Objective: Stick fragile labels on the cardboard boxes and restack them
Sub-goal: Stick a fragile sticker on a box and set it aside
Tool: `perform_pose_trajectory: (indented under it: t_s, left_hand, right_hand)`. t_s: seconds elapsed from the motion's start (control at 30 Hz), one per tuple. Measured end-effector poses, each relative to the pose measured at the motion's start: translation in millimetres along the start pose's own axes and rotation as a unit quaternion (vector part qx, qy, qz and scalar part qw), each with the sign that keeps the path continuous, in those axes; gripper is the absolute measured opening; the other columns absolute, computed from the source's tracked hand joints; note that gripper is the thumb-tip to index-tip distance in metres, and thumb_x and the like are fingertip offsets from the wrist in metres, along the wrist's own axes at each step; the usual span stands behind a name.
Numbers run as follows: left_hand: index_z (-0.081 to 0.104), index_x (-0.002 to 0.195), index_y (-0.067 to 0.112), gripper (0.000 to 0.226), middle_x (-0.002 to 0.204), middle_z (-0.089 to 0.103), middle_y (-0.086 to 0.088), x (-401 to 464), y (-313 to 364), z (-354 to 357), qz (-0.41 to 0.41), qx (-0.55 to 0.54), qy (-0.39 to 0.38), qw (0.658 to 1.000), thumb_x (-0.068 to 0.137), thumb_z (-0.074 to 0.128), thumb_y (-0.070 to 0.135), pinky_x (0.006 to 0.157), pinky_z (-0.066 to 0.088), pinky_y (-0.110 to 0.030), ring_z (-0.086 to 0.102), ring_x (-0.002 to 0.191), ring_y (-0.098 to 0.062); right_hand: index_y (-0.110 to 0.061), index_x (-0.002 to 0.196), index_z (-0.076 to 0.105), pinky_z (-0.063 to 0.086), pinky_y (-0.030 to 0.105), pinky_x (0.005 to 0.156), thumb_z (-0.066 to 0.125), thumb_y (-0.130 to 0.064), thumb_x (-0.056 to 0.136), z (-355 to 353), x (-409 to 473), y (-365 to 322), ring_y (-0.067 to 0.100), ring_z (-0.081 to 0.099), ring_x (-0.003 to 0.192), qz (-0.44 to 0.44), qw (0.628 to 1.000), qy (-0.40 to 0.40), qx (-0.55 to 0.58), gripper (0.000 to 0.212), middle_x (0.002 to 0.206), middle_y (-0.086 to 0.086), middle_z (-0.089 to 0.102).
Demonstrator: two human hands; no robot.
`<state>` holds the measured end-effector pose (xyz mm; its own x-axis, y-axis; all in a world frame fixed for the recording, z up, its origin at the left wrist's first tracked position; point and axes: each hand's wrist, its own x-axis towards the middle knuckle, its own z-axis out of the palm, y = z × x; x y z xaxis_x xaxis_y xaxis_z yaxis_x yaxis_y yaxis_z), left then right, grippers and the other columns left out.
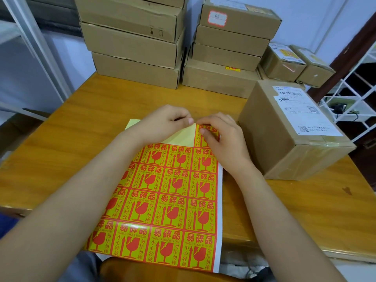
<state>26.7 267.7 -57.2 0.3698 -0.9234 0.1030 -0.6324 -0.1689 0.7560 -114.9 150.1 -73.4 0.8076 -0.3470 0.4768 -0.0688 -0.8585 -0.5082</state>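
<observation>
A sheet of red-and-yellow fragile labels lies on the wooden table in front of me; its near end hangs over the table edge. The top row is mostly bare pale-yellow backing. My left hand presses on that backing at the sheet's far edge, fingers curled. My right hand pinches the remaining top-right label at its upper corner. A taped cardboard box with a white shipping label stands just right of my right hand.
Two stacks of flat cardboard boxes stand along the table's far edge, with smaller boxes at the back right. A white wire rack is at the right, a metal shelf frame at the left.
</observation>
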Motion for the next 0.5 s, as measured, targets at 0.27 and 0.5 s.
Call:
perform_pose_trajectory:
  t_s: [0.27, 0.5]
  left_hand:
    - [0.052, 0.081, 0.024, 0.022, 0.072, 0.048, 0.008, 0, -1, 2, 0.054, 0.175, 0.028, 0.983, 0.098, 0.041, 0.033, 0.081, 0.027, -0.029, 0.042, 0.077, -0.007]
    - [0.063, 0.091, 0.018, 0.051, 0.077, 0.058, 0.006, -5, 3, -4, 0.108, 0.197, 0.002, 0.974, 0.087, 0.032, 0.058, 0.072, 0.04, -0.033, 0.05, 0.078, -0.008]
  right_hand:
    - [-0.015, 0.114, 0.058, 0.055, 0.02, 0.064, 0.051, -0.009, 0.095, -8, 1, -8, 0.009, 0.065, 0.078, 0.177, 0.943, -0.054, 0.278, 0.021, 0.09, -0.002, 0.061]
    - [-0.013, 0.106, 0.06, 0.056, 0.025, 0.067, 0.047, -0.006, 0.095, -13, 2, -3, 0.018, 0.066, 0.077, 0.244, 0.846, -0.084, 0.466, 0.018, 0.087, 0.006, 0.065]
